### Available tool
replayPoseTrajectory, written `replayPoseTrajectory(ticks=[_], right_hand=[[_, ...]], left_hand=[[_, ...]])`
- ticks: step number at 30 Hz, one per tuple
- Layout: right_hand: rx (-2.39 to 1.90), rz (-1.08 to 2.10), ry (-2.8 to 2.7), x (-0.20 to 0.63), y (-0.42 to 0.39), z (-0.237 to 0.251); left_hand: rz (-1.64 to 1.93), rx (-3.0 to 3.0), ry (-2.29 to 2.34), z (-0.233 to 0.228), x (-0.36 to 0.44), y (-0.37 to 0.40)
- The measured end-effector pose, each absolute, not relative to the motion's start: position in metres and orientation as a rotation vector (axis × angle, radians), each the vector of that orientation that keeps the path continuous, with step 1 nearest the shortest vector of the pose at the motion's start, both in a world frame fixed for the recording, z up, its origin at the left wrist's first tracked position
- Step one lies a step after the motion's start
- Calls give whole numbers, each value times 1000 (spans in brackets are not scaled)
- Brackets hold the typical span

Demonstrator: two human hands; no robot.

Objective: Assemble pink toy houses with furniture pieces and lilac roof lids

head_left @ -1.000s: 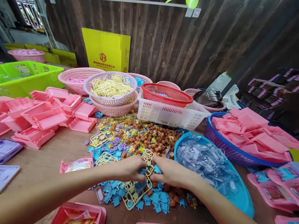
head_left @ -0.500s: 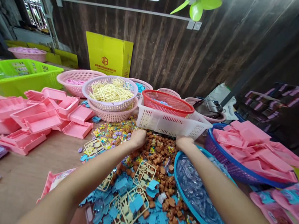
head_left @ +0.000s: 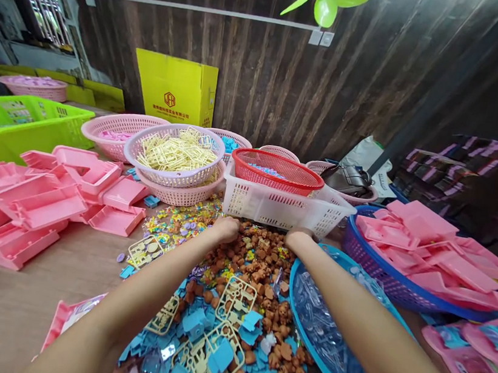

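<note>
Both hands (head_left: 226,229) in heap of small brown figures (head_left: 262,261)

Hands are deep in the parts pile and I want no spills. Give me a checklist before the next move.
1. Left hand on the heap of small brown plastic pieces: ok.
2. Right hand at the heap's far edge: ok.
3. What either hand grips: cannot tell.
4. White slotted plastic basket clear of the knuckles: not ok, right beside them.
5. Right forearm clear of the blue round tray: not ok, it crosses over it.
</note>
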State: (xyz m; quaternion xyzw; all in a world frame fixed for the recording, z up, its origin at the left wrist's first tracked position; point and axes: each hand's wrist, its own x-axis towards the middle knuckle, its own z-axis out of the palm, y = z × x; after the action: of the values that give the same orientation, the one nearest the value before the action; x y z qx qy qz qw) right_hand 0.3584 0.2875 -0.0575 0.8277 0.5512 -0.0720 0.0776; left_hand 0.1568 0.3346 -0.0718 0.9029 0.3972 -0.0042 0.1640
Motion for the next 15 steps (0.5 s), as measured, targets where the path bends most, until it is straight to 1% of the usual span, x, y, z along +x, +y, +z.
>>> replayPoseTrajectory(ticks=[5,11,15], right_hand=[[2434,-225,1424,361,282,-52],[2402,-175,1418,354,279,-47],[2388,-178,1442,350,280,-50]], left_hand=[[-45,2567,1058,-73,161,336],[87,2540,1001,-75,162,330],[144,2502,928,-68,157,330]])
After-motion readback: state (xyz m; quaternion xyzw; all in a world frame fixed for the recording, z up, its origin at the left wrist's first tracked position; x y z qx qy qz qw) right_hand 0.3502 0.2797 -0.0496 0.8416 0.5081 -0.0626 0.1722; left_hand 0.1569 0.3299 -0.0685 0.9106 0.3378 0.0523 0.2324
